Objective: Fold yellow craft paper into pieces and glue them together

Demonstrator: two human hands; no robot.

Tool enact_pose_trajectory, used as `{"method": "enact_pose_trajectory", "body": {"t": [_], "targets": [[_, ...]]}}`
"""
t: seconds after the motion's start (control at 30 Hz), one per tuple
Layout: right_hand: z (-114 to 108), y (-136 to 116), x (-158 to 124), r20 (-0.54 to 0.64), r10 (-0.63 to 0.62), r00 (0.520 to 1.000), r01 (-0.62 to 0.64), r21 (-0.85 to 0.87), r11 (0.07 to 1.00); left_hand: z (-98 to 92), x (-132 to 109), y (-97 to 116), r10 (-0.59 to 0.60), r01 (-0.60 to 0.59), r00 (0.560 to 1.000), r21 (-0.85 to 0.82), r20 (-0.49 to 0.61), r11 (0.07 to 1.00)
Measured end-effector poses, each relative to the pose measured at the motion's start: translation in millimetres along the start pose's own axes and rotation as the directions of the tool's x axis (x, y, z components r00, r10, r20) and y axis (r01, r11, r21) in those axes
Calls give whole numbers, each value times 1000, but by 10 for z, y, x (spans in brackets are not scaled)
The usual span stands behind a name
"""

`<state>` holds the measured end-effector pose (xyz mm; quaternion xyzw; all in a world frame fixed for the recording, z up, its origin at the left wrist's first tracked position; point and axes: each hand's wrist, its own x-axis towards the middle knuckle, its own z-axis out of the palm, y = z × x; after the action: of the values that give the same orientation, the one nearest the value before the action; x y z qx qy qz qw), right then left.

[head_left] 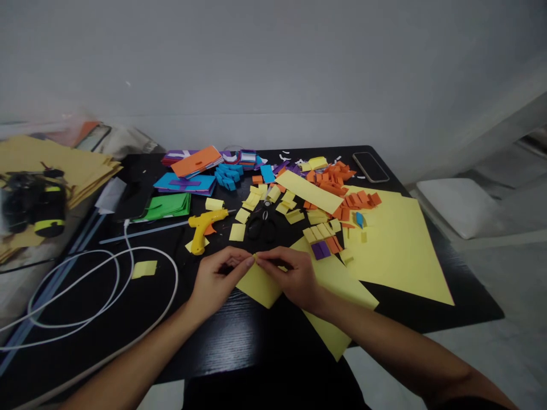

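Note:
My left hand [216, 280] and my right hand [293, 277] meet over a small yellow paper piece [258, 285] near the front of the black table [239, 336]. Both hands pinch its top corner with thumb and fingers closed. The piece lies partly over a larger yellow sheet [337, 290]. Black scissors [261, 223] and a yellow glue gun [204, 228] lie just beyond my hands.
Several small folded yellow, orange and blue paper bits [325, 196] are scattered across the middle. A big yellow sheet [397, 245] lies at right, a phone [370, 166] at the back, stacked coloured paper [188, 182] at left, a white cable [106, 285] loops at front left.

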<state>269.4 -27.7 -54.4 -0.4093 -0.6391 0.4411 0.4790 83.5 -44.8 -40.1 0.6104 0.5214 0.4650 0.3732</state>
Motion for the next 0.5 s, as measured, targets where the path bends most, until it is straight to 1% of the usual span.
{"method": "enact_pose_trajectory", "body": {"t": [0.1, 0.2, 0.33, 0.4, 0.43, 0.5], "targets": [[1, 8, 0, 14, -14, 1000, 14, -6, 1000, -10, 12, 5, -17, 18, 1000, -16, 23, 1000], [7, 23, -5, 24, -23, 999, 23, -19, 1000, -13, 19, 1, -31, 35, 997, -43, 75, 998], [13, 27, -16, 46, -18, 999, 19, -14, 1000, -17, 16, 3, -17, 19, 992, -18, 121, 1000], [5, 22, -13, 58, 14, 998, -15, 5, 1000, -37, 13, 2, -8, 7, 994, 7, 105, 1000], [-4, 19, -8, 62, 38, 997, -39, 15, 999, -54, 13, 0, -8, 7, 997, 18, 80, 1000], [-34, 18, 15, 61, 90, 994, -92, 35, 995, -104, 19, -13, -22, 22, 1000, 34, -16, 999]]}}
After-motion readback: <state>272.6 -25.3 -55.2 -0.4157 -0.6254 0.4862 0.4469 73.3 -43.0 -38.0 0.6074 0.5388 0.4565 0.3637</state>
